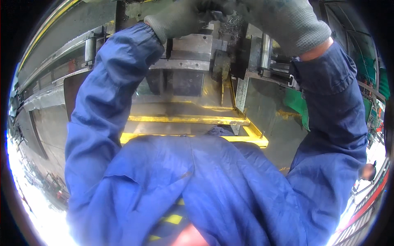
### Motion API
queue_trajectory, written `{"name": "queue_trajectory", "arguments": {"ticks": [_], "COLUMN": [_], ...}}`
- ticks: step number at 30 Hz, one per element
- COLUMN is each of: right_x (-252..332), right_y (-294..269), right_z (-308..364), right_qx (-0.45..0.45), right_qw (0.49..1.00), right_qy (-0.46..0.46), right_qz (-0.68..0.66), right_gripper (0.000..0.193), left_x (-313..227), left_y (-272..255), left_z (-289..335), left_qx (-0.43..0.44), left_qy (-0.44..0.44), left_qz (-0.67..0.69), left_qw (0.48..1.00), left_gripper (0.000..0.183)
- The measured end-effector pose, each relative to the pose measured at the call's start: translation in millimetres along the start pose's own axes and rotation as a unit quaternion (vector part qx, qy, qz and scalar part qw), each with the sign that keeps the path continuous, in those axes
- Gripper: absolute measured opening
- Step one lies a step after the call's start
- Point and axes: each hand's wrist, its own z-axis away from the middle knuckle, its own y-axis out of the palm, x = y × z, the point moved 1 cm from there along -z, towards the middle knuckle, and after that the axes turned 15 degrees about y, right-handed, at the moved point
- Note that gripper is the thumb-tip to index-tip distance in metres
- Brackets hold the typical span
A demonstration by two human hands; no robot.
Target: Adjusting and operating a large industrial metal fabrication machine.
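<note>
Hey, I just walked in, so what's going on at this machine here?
A person in a blue work jacket is working with both arms stretched forward over metal machinery. The gloved left hand and gloved right hand are close together at the top edge of the view, by what looks like a patch of metal shavings. Their fingers are cut off or blurred, so I can't tell what they hold. A yellow metal frame sits lower, in front of the person's body.

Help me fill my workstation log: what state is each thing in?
Left hand in grey knit glove, held forward; grip unclear.
Right hand in grey knit glove, held forward; grip unclear.
Yellow-painted metal frame, paint scuffed.
Dark-blue cloth right sleeve, short of glove.
Green sheet, ragged-edged.
</note>
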Motion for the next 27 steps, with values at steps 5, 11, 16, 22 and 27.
{"name": "queue_trajectory", "arguments": {"ticks": [5,11,16,22,27], "right_x": [-0.1,0.1,-1.5,-6.9,-11.7], "right_y": [-4.1,-3.6,-5.7,-9.6,-15.3], "right_z": [5.0,-1.8,-11.9,-44.1,-54.6], "right_qx": [-0.003,0.009,0.015,0.028,0.045], "right_qw": [0.99,0.954,0.959,0.981,0.99], "right_qy": [-0.045,-0.099,-0.107,-0.106,-0.107], "right_qz": [0.131,0.284,0.262,0.162,0.081], "right_gripper": [0.014,0.013,0.014,0.017,0.02], "left_x": [58.8,89.3,11.2,16.8,11.6], "left_y": [-3.0,-18.6,1.4,0.5,6.2], "left_z": [8.1,27.0,8.1,3.7,5.9], "left_qx": [0.05,0.07,-0.105,-0.035,-0.001], "left_qy": [-0.165,-0.018,-0.249,-0.381,-0.221], "left_qz": [0.326,0.083,0.222,0.2,0.116], "left_qw": [0.929,0.994,0.937,0.902,0.968], "left_gripper": [0.033,0.033,0.033,0.033,0.035]}}
